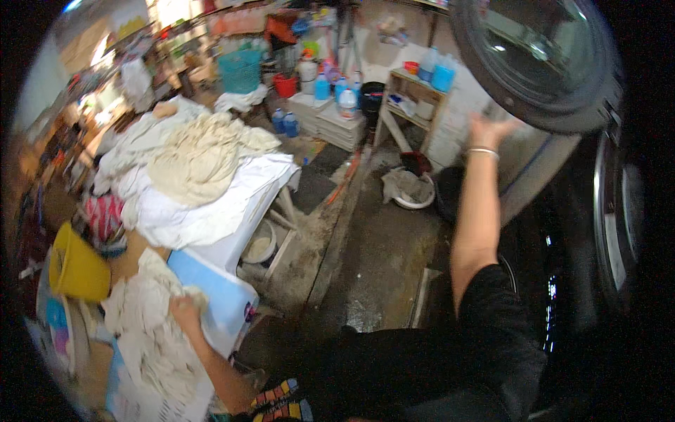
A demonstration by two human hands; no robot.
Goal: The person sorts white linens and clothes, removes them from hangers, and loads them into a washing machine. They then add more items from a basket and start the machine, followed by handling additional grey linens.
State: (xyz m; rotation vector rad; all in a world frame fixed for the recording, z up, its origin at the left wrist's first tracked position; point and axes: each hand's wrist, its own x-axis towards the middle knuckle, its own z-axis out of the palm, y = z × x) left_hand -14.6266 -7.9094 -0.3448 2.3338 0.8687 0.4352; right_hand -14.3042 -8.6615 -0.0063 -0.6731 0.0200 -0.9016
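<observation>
My left hand [184, 313] is closed on a crumpled cream cloth [151, 337] that lies over a light blue and white surface [214, 292] at the lower left. My right arm reaches up and forward, a pale bracelet at the wrist. Fingers spread, my right hand [490, 131] is just below the dark rim of a round glass door [545, 123], which looks like a front-loading washer's and stands swung out. The hand is slightly blurred, and I cannot tell whether it touches the door. A heap of cream cloth [204, 158] lies on white cloth [246, 193] farther off.
A yellow bucket [76, 267] tilts at the far left. Several blue bottles [322, 88] stand on stacked white slabs [327, 123] at the back. A wooden shelf [408, 105] bears more bottles. A white basin [415, 193] with cloth sits on the dark floor.
</observation>
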